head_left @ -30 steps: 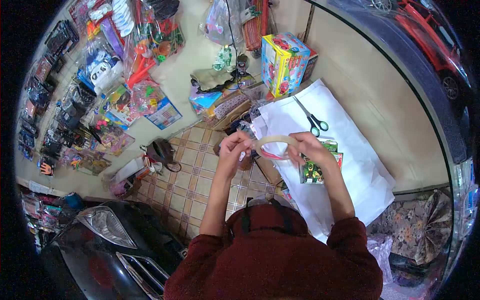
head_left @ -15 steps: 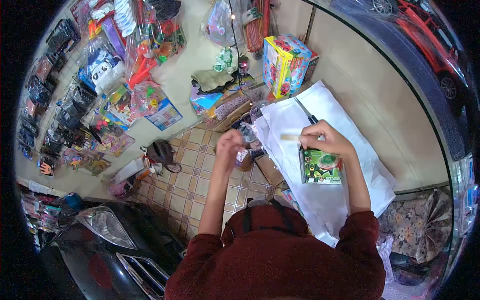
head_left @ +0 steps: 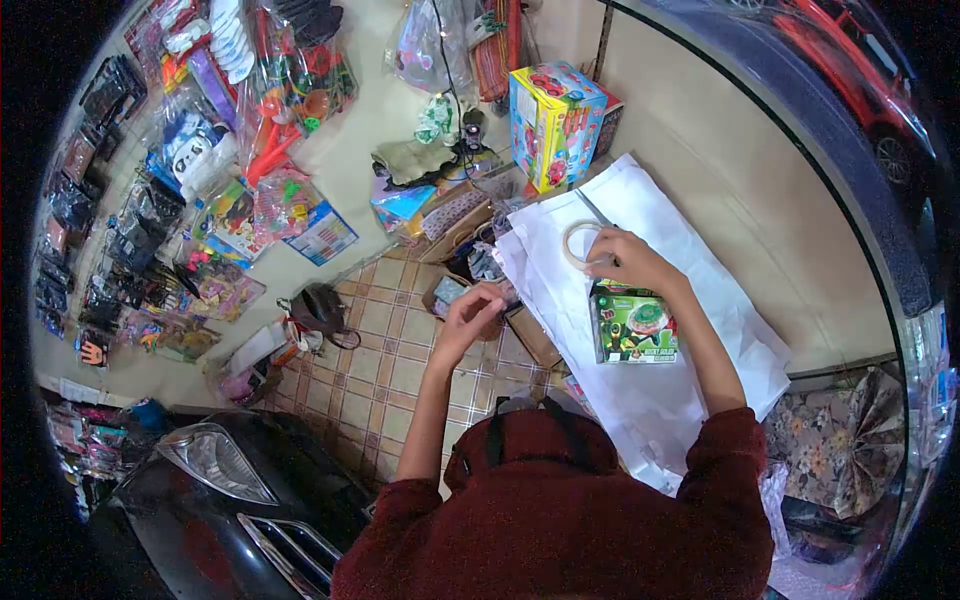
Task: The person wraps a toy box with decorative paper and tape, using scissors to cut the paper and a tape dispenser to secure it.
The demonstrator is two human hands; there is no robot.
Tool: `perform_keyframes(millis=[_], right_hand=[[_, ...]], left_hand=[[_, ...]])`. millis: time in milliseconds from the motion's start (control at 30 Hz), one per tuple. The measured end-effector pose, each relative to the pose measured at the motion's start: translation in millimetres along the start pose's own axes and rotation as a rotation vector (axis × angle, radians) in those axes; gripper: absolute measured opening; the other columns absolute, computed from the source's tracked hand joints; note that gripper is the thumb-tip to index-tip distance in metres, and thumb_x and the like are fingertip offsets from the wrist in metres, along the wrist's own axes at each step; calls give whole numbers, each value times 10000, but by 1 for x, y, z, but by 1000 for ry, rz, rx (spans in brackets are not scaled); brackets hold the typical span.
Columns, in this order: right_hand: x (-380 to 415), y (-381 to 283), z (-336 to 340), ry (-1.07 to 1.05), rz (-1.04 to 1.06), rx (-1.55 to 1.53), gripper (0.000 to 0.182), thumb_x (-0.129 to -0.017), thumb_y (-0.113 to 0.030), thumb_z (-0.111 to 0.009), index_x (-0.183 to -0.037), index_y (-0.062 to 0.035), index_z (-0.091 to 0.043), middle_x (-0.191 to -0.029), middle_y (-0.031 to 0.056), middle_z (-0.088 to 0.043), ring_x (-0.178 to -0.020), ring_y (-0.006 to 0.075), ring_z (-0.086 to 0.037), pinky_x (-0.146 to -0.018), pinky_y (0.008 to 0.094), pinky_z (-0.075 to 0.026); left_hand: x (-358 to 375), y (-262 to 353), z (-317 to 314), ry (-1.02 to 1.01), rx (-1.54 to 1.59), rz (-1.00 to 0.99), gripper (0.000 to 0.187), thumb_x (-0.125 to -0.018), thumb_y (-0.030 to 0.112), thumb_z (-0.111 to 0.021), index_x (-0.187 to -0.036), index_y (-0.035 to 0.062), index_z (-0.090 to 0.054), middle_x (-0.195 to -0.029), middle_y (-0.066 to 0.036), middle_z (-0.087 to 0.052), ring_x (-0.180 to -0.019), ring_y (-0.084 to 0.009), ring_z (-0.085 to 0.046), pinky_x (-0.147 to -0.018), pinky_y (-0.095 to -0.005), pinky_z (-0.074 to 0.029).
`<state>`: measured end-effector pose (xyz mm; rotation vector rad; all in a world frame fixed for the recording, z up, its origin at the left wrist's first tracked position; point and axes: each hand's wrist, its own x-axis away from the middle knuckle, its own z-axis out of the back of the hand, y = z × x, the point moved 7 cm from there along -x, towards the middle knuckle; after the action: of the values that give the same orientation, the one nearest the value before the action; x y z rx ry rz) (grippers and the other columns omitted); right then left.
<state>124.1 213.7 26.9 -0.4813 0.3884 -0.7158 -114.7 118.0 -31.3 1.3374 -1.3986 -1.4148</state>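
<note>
A roll of tape (head_left: 568,243), pale and ring-shaped, is pinched in my right hand (head_left: 622,258) above the white paper (head_left: 650,215). Beside that hand lies a pair of scissors (head_left: 592,208), its handle mostly hidden by my fingers. The green toy box (head_left: 638,328) rests on the paper below my right wrist. My left hand (head_left: 476,312) is raised over the floor, left of the paper, with thumb and fingertips together; whatever they hold, if anything, is too small to make out.
A colourful box (head_left: 555,125) stands at the paper's far end. Open cartons (head_left: 535,335) sit left of the paper. Bagged toys (head_left: 285,110) hang on the left wall. A black motorbike (head_left: 240,500) is at the lower left, floral fabric (head_left: 835,445) at the right.
The tape roll has turned, so its ring now shows. My right hand has shifted slightly left and up; my left hand has moved slightly down. The view has shifted a little.
</note>
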Motion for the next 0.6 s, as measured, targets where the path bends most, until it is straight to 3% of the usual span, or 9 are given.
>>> perform_keyframes(millis=[200,333,367,433,533,600], right_hand=[[23,52,39,473,-289,60,208,-765,-155,-690,-943,-53,-658,-861,155,-627,-769,292,-624,-698,366,-493],[33,88,17,83,-467,-77,317,-704,-97,-753,-977,-31,-604,-786,108,-591,-722,204,-583,-672,330,-481],[32,89,18,112,-441,-33,417,-658,-135,-790,-1014,-26,-600,-772,93,-592,-712,188,-583,-661,323,-487],[32,79,21,137,-494,37,450,-626,-165,-798,-1013,-23,-617,-753,92,-605,-690,198,-593,-646,325,-491],[29,71,24,116,-515,179,471,-583,-192,-797,-997,-24,-644,-712,89,-622,-656,215,-609,-622,330,-497],[28,76,31,155,-530,259,463,-564,-201,-793,-972,-24,-661,-684,90,-629,-643,226,-620,-608,335,-500]], left_hand=[[3,-1,-9,-56,36,-3,99,-930,114,-581,-887,25,-595,-1025,-53,-607,-992,-127,-541,-879,-266,-403],[4,6,-18,-55,87,72,86,-931,114,-577,-888,40,-585,-1085,-70,-622,-1013,-134,-544,-880,-272,-417],[3,6,-19,-47,89,68,102,-925,136,-585,-881,44,-592,-1105,-84,-625,-1001,-152,-565,-875,-291,-435],[4,4,-20,-27,95,63,135,-911,180,-601,-867,53,-604,-1145,-112,-631,-978,-190,-608,-867,-330,-472],[4,7,-25,-72,156,92,83,-936,131,-572,-947,49,-577,-1204,-140,-608,-1038,-156,-573,-910,-303,-444],[3,10,-27,-75,183,84,99,-939,143,-567,-965,48,-573,-1226,-169,-594,-1062,-180,-584,-926,-319,-448]])
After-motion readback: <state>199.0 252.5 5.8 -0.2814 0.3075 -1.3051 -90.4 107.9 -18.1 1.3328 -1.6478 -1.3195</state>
